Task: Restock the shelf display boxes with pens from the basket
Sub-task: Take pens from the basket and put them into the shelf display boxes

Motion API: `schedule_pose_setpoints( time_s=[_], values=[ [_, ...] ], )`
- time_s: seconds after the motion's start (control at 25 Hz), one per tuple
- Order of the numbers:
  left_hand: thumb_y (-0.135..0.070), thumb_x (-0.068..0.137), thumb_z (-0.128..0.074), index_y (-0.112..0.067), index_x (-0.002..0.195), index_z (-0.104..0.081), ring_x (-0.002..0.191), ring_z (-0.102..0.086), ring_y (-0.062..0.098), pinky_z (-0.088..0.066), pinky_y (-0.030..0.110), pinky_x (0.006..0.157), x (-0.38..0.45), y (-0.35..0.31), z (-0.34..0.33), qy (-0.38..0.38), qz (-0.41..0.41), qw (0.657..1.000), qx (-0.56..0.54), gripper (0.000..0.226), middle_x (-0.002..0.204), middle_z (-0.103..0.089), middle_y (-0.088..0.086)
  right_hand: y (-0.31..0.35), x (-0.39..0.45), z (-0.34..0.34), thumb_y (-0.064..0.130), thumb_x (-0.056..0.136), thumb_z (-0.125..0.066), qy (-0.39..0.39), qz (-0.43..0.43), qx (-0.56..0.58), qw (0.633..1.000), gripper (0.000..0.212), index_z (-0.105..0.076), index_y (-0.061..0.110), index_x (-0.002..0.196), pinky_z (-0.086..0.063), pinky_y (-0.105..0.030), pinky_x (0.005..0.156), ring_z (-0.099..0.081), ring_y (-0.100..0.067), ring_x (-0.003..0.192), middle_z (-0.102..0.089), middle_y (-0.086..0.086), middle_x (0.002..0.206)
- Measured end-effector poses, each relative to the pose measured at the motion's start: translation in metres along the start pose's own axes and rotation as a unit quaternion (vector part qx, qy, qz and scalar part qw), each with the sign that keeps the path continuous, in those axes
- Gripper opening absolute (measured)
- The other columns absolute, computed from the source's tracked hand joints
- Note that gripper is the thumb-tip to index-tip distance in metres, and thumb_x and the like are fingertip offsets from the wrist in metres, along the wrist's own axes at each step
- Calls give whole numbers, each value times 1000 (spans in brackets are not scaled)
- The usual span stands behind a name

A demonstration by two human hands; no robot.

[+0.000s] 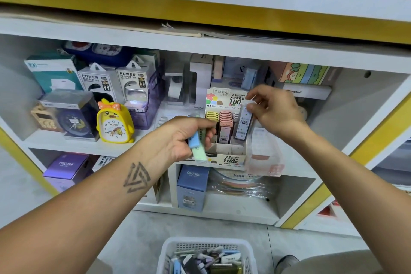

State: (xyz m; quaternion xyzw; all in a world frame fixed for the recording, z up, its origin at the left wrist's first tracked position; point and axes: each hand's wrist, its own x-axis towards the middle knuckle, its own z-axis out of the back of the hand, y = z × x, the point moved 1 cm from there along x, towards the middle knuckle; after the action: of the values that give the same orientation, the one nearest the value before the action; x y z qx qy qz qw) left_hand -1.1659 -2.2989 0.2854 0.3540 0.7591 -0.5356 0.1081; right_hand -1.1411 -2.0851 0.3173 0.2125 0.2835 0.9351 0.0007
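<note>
Here, over on the left of the shelf a yellow duck alarm clock point(115, 121) stands, and just right of it the left hand point(185, 137) has its fingers curled tight around a small bunch of pastel blue and green packs point(196, 145). Further right, the display box point(226, 131) holds rows of yellow and pink packs, and the right hand point(274, 110) pinches the top of a dark pack point(244, 124) between thumb and fingertips, upright at the box's right side. Down on the floor, the white basket point(208, 256) holds a jumble of more packs.

One head-worn view, close, facing forward and down at the shelf unit point(155, 140); basket point(206, 249) at bottom edge.
</note>
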Motion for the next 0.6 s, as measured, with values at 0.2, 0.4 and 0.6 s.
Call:
schedule_pose_setpoints(
  time_s=[0.2, 0.4, 0.6],
  values=[
    [-11, 83, -68, -4, 79, -58, 52, -52, 15, -45, 21, 43, -1, 2, -3, 26, 31, 998, -56, 13, 67, -60, 12, 0, -4, -16, 23, 93, -68, 116, 14, -67, 991, 10, -67, 29, 101, -56, -39, 82, -64, -18, 85, -67, 7, 88],
    [13, 87, -43, 6, 110, -55, 67, -70, 31, -58, 30, 57, -8, 0, -4, 72, -3, 994, -80, 27, 91, -68, 28, 4, -3, -13, 14, 96, -60, 61, 49, -144, 986, 16, -75, 14, 102, -54, -40, 86, -65, -25, 96, -73, -4, 104],
    [10, 94, -45, 9, 118, -59, 98, -71, 36, -60, 46, 80, -16, 1, -8, 154, -15, 988, -16, 28, 111, -69, 28, 32, -7, -20, 31, 92, -71, 139, -70, 166, 974, 13, -78, 21, 95, -51, -17, 63, -68, -4, 77, -76, 6, 88]
  ],
)
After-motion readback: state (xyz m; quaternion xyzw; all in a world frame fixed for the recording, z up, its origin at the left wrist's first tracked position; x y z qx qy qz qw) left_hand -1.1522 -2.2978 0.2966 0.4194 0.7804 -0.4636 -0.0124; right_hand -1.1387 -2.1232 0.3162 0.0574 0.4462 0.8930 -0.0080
